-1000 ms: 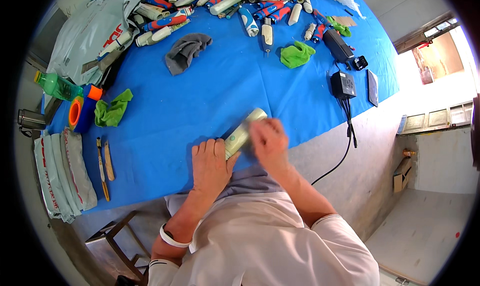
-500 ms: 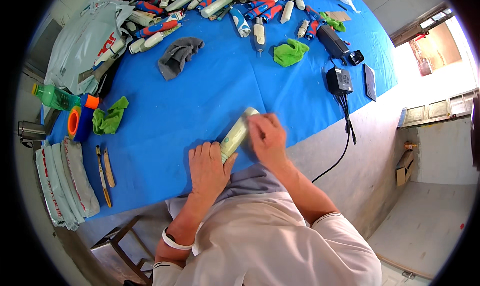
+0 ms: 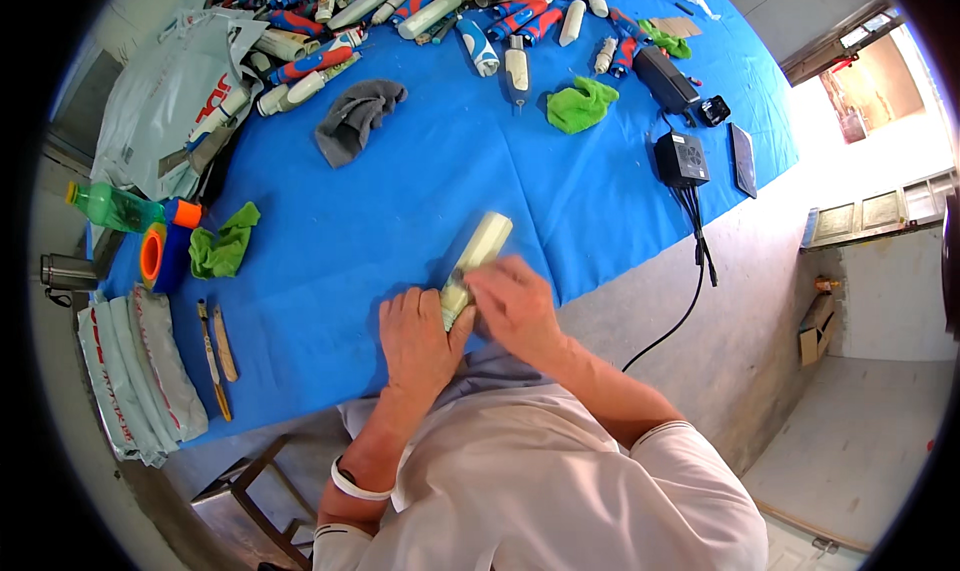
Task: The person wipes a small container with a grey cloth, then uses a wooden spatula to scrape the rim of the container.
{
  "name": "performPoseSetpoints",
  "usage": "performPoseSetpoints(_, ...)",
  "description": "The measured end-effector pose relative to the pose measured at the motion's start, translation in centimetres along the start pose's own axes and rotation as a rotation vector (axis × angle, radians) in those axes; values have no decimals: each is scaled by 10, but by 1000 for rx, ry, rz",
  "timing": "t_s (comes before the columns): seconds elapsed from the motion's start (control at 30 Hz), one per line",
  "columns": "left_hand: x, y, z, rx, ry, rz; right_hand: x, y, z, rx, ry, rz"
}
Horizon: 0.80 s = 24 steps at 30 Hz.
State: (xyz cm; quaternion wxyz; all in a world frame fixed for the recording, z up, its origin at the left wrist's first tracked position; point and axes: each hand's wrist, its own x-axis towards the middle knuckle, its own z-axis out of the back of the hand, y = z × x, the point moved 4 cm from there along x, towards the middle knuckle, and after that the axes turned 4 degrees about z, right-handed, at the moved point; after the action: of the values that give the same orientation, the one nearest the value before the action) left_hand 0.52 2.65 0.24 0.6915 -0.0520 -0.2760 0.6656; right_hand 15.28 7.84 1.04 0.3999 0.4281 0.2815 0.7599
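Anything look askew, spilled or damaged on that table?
Nothing looks spilled or plainly broken. Only untidiness: the far heap is jumbled, its pieces pointing different ways, and the grey cloth lies crumpled.

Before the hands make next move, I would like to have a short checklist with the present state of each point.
1. Left hand holds the near end of the pale cylinder: ok.
2. Right hand has firm contact with the cylinder: cannot tell, fingers blurred.
3. Brush lies apart from both hands: ok.
4. Green bottle has its cap on: ok.
5. Black cables stay within the table edge: not ok, they hang over.
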Motion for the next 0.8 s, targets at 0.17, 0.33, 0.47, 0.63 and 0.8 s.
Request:
performPoseSetpoints(0.17,2,0,0,-3,8,11,19,-26,14,-191,-66,149)
performPoseSetpoints(0.33,3,1,-1,37,-27,-3,20,-13,6,-49,-52,60)
performPoseSetpoints(0.47,2,0,1,24,-28,-7,12,-8,6,-18,43,50)
performPoseSetpoints(0.63,1,1,-1,22,-28,-5,44,-34,21,-45,-139,-100)
performPoseSetpoints(0.8,0,0,0,30,-38,21,21,-11,3,-19,-63,15)
